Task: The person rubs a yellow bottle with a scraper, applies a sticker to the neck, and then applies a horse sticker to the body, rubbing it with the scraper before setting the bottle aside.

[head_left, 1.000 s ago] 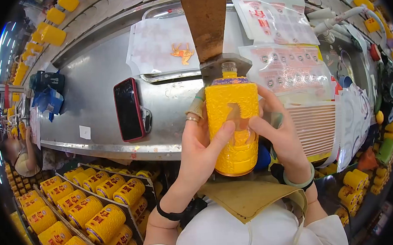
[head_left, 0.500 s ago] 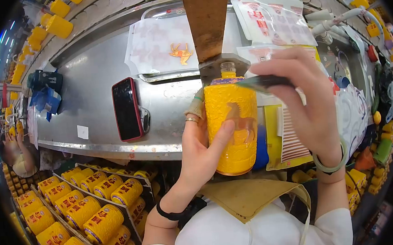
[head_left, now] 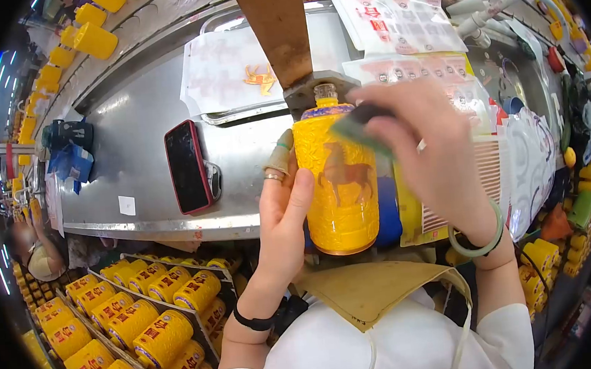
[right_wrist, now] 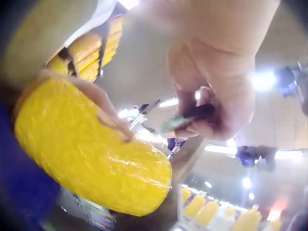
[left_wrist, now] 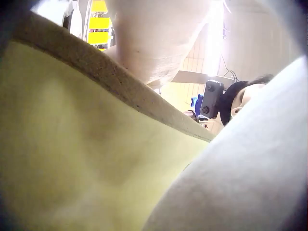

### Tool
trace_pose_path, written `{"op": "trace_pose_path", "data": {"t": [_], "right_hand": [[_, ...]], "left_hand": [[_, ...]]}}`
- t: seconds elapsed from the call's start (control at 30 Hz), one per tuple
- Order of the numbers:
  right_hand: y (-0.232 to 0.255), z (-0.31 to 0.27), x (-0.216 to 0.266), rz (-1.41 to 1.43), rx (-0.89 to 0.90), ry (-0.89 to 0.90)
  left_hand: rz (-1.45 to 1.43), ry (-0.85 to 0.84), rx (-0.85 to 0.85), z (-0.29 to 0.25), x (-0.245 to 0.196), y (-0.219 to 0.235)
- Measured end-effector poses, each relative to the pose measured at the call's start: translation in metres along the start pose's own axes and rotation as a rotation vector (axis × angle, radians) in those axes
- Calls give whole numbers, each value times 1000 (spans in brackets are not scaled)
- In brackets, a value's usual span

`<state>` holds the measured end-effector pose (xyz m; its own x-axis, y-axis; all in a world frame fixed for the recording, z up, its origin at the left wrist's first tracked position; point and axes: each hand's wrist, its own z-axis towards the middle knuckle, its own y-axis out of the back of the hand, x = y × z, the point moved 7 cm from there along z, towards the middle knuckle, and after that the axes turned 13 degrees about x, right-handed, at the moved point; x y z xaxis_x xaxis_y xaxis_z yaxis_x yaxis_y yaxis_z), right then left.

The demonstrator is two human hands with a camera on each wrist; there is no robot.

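A yellow embossed bottle (head_left: 342,215) with a brown horse decal (head_left: 350,175) on its front is upright in the head view, its clear neck at a metal bracket. My left hand (head_left: 281,230) holds the bottle's left side, thumb along the near left edge and the other fingers partly hidden behind it. My right hand (head_left: 433,151) grips a small scraper (head_left: 360,126) with a dark grip and greenish blade, over the bottle's upper front above the horse. In the right wrist view the scraper (right_wrist: 190,119) shows between the fingers. The left wrist view shows mostly apron and sleeve.
A brown beam (head_left: 275,35) comes down to the bracket. Left of the bottle lie a phone (head_left: 186,166) and a decal sheet (head_left: 222,69). Printed sheets (head_left: 394,23) lie on the right. Racked yellow bottles (head_left: 162,339) stand lower left; another person (head_left: 43,250) is at far left.
My right hand left the bottle's right side, rose with the scraper, then came left over the upper front. The left thumb slid off the horse to the left edge, uncovering the decal.
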<state>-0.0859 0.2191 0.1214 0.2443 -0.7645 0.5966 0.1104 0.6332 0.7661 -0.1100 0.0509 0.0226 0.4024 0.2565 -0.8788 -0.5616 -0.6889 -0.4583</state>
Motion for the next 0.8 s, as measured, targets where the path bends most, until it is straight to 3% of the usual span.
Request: {"op": "trace_pose_path", "data": {"t": [0.07, 0.13, 0.2, 0.23, 0.27, 0.37, 0.43, 0.53, 0.8], "right_hand": [[18, -9, -26, -46, -214, -107], [16, -16, -36, 52, -215, -74], [-8, -30, -56, 755, -129, -346], [-16, -33, -53, 830, -108, -361], [-25, -36, -53, 839, -22, -403], [-48, -37, -42, 825, -7, -353], [-68, -40, -49, 880, 27, -453], [-76, -42, -51, 1030, 1, -457], [-78, -44, -54, 987, -1, -469]], "left_hand": [[33, -7, 3, 0, -1, 1], [57, -14, -14, 1, -2, 1], [54, -23, -7, 3, -3, -3], [45, -33, -3, 4, -4, -4], [47, -32, -1, 5, -4, -5], [52, 12, 35, 7, -2, -10], [5, -29, 21, 7, -4, -13], [30, -12, 24, 6, -2, -10], [50, -28, 29, 6, -4, -11]]}}
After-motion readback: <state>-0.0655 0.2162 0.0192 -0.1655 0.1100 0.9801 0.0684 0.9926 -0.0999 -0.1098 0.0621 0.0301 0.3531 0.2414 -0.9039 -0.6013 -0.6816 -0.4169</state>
